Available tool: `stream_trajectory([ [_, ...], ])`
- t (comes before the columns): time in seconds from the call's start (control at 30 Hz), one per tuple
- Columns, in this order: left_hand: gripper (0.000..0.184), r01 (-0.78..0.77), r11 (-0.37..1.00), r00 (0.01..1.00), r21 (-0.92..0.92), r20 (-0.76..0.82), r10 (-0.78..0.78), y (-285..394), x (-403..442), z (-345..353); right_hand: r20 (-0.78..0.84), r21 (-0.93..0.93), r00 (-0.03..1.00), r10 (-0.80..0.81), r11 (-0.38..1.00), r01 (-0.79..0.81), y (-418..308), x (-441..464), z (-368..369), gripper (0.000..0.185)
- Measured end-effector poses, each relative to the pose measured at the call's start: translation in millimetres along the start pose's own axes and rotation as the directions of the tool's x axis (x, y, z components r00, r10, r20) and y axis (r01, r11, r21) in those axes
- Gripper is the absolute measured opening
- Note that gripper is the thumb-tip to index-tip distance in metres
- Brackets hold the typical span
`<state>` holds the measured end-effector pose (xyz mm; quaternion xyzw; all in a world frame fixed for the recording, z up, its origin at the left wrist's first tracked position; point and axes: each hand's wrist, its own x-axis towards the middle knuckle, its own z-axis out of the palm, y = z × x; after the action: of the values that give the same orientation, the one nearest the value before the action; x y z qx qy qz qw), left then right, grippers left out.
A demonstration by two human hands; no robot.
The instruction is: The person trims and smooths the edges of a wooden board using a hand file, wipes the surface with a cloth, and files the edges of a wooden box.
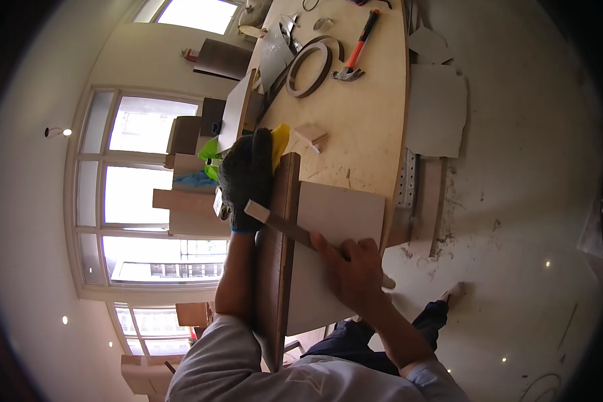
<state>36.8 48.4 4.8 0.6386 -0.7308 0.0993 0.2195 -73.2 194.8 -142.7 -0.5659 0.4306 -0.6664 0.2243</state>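
My right hand (356,268), bare, is closed around a long flat file-like tool (291,232). The tool slants across the edge of a brown board (273,268), its pale tip close to my left wrist and a pale handle end beyond my right hand. A dark glove covers my left hand (245,175), whose fingers are wrapped against a yellow object (280,142) near the board's far end. The glove partly hides that object. A white panel (335,221) adjoins the brown board and lies under my right forearm and hand.
On the wooden table (365,127) are a hammer (359,45), a roll of edging strip (309,70), small wood blocks (311,134) and metal pieces (275,57). Boxes (194,208) stand by the windows at left. Board offcuts (438,110) lie right of the table.
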Motion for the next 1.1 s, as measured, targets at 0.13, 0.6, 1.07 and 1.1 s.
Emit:
stream_trajectory([
  [0.13, 0.049, -0.06, 0.993, 0.998, -0.106, -0.017, 0.059, -8.0, -6.0, 2.4, 0.021, 0.019, 0.999, 0.042, 0.999, -0.043, 19.4, 53.0, 15.6, 0.067],
  [0.6, 0.045, -0.062, 0.989, 0.998, -0.131, -0.009, 0.061, -10.0, -1.1, 3.4, -0.006, -0.001, 0.998, 0.06, 0.998, -0.06, 29.6, 59.6, 15.6, 0.073],
  [1.07, 0.046, -0.319, 0.946, 0.946, -0.06, -0.081, 0.314, -20.8, 3.5, 6.4, -0.079, -0.035, 0.997, 0.025, 0.999, -0.028, 25.6, 50.5, 18.4, 0.062],
  [1.1, 0.046, -0.434, 0.9, 0.895, -0.039, -0.138, 0.425, -25.6, 5.6, 8.5, -0.036, 0.002, 0.999, 0.032, 0.999, -0.032, 17.5, 26.5, 15.4, 0.062],
])
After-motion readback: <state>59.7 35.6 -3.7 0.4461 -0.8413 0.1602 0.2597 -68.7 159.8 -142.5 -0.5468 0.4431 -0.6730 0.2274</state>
